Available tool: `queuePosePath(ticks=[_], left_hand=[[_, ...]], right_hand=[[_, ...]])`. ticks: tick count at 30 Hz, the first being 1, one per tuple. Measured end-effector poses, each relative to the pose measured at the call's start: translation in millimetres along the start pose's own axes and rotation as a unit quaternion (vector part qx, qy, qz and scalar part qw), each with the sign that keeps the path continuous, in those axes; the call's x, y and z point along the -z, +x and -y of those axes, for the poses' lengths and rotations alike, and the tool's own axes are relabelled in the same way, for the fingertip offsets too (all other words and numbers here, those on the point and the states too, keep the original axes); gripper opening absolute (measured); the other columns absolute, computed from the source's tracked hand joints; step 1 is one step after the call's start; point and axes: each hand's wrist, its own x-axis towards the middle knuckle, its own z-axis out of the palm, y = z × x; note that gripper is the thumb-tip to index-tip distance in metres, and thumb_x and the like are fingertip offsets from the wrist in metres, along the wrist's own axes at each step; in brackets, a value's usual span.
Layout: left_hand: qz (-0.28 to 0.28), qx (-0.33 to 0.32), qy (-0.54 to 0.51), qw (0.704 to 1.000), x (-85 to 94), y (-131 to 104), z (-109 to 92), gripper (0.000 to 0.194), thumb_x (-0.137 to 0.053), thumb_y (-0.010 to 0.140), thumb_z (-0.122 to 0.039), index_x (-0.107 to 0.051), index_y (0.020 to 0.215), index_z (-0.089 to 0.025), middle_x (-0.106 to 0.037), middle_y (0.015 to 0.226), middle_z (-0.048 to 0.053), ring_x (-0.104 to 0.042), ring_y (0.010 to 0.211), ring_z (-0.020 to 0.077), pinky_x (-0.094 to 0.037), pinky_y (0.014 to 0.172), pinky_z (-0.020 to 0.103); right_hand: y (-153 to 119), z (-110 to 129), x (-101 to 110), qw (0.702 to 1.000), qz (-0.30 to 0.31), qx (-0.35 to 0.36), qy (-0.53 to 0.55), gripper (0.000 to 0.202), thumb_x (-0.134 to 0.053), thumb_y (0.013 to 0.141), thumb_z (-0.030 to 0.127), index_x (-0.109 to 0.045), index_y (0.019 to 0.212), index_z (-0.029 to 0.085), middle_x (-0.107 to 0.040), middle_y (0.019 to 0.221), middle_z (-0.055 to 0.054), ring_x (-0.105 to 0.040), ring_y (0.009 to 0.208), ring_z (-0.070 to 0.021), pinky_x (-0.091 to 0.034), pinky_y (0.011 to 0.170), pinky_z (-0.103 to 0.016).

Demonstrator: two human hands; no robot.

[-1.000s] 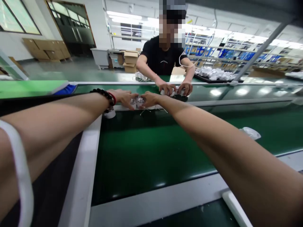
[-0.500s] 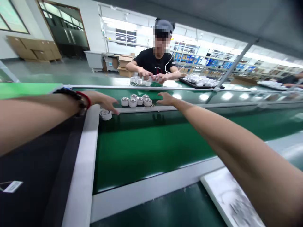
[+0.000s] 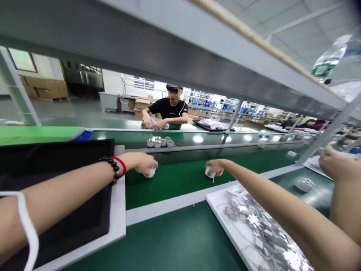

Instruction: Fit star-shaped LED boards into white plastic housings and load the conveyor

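My left hand point(image 3: 145, 164), its wrist wearing a black bead bracelet and a red band, is closed around a white round part point(image 3: 151, 172) over the green belt point(image 3: 175, 177). Further right, my right hand point(image 3: 216, 165) grips a second white round part point(image 3: 209, 172) from above, a short white lead hanging below it. Fingers cover much of both parts. Beyond the grey rail point(image 3: 194, 147), several similar white round parts point(image 3: 158, 142) stand in a cluster.
A white tray of flat metal pieces point(image 3: 225, 220) lies under my right forearm, a black tray point(image 3: 84, 214) under my left. At right, another person's hand point(image 3: 338, 162) is near a white round part point(image 3: 305, 184). A co-worker point(image 3: 169, 109) sits opposite. A shelf point(image 3: 180, 56) hangs overhead.
Both hands have drawn back from beside the far cluster to the near belt and closed on white round parts. The view has tilted up, and another person's hand now shows at right.
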Motion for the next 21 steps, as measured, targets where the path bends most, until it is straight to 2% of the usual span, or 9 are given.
queuePosePath(ticks=[2,4,6,9,11,14,16,19,21], left_hand=[[0.050,-0.016,0.025,0.998,5.6,-28.3,-45.4,0.033,-0.075,0.105,-0.039,-0.068,0.130,-0.018,-0.069,0.130,0.011,-0.071,0.113,0.0264,-0.064,0.099,0.048],[0.074,-0.033,0.028,0.996,-0.8,-63.5,-87.0,0.039,-0.076,0.104,-0.039,-0.066,0.136,-0.019,-0.068,0.132,0.011,-0.070,0.114,0.0274,-0.063,0.101,0.050],[0.092,-0.039,0.014,0.995,-17.3,-102.1,-120.2,0.044,-0.078,0.103,-0.039,-0.064,0.140,-0.020,-0.068,0.133,0.011,-0.071,0.112,0.0274,-0.063,0.100,0.050],[0.097,-0.002,-0.009,0.995,-49.6,-157.1,-151.2,0.045,-0.079,0.101,-0.034,-0.063,0.141,-0.020,-0.068,0.133,0.011,-0.071,0.110,0.0269,-0.064,0.098,0.049],[0.081,0.039,-0.021,0.996,-67.6,-185.8,-161.4,0.045,-0.080,0.100,-0.031,-0.063,0.141,-0.019,-0.067,0.134,0.011,-0.071,0.112,0.0277,-0.063,0.100,0.050],[0.042,0.092,-0.043,0.994,-82.6,-210.8,-166.9,0.043,-0.077,0.102,-0.028,-0.063,0.142,-0.019,-0.067,0.136,0.012,-0.070,0.117,0.0288,-0.061,0.104,0.052],[0.026,0.110,-0.065,0.991,-85.7,-215.9,-166.0,0.049,-0.080,0.100,-0.034,-0.063,0.143,-0.018,-0.069,0.134,0.013,-0.071,0.119,0.0304,-0.060,0.106,0.054],[0.021,0.113,-0.106,0.988,-86.5,-211.4,-160.1,0.076,-0.088,0.092,-0.049,-0.058,0.154,-0.017,-0.072,0.133,0.015,-0.073,0.120,0.0360,-0.061,0.105,0.052],[0.008,0.110,-0.128,0.986,-87.7,-203.4,-155.1,0.087,-0.087,0.092,-0.053,-0.048,0.163,-0.020,-0.069,0.141,0.017,-0.071,0.123,0.0404,-0.060,0.106,0.053]], right_hand=[[-28.8,31.3,-4.3,0.995,-0.029,0.093,-0.019,0.039,-0.074,0.106,0.036,-0.066,0.139,0.018,-0.068,0.138,-0.011,-0.072,0.116,-0.0268,-0.064,0.097,-0.048],[-65.0,62.7,-16.7,0.979,-0.054,0.194,-0.043,0.044,-0.075,0.104,0.034,-0.064,0.144,0.020,-0.064,0.145,-0.012,-0.069,0.123,-0.0294,-0.061,0.103,-0.052],[-105.6,89.9,-40.4,0.956,-0.061,0.280,-0.067,0.050,-0.077,0.102,0.032,-0.062,0.148,0.021,-0.064,0.147,-0.012,-0.069,0.123,-0.0300,-0.059,0.106,-0.055],[-161.1,118.4,-89.0,0.923,-0.077,0.366,-0.088,0.058,-0.078,0.096,0.023,-0.063,0.152,0.025,-0.065,0.147,-0.015,-0.072,0.123,-0.0367,-0.055,0.109,-0.059],[-185.7,129.4,-120.2,0.909,-0.092,0.398,-0.081,0.063,-0.077,0.093,0.019,-0.061,0.154,0.022,-0.067,0.145,-0.018,-0.071,0.125,-0.0418,-0.055,0.108,-0.058],[-198.8,137.8,-153.4,0.898,-0.119,0.423,-0.040,0.071,-0.079,0.092,0.022,-0.055,0.159,0.017,-0.069,0.145,-0.021,-0.070,0.130,-0.0423,-0.055,0.110,-0.055],[-194.3,141.0,-166.5,0.891,-0.135,0.434,-0.001,0.075,-0.079,0.095,0.024,-0.050,0.163,0.017,-0.068,0.150,-0.019,-0.067,0.136,-0.0379,-0.053,0.114,-0.049],[-177.5,144.3,-180.4,0.880,-0.151,0.446,0.062,0.078,-0.076,0.099,0.024,-0.042,0.168,0.017,-0.060,0.161,-0.017,-0.060,0.147,-0.0296,-0.050,0.121,-0.040],[-165.8,145.2,-188.9,0.875,-0.163,0.445,0.098,0.077,-0.073,0.101,0.022,-0.039,0.169,0.016,-0.054,0.166,-0.019,-0.056,0.151,-0.0288,-0.047,0.124,-0.042]])
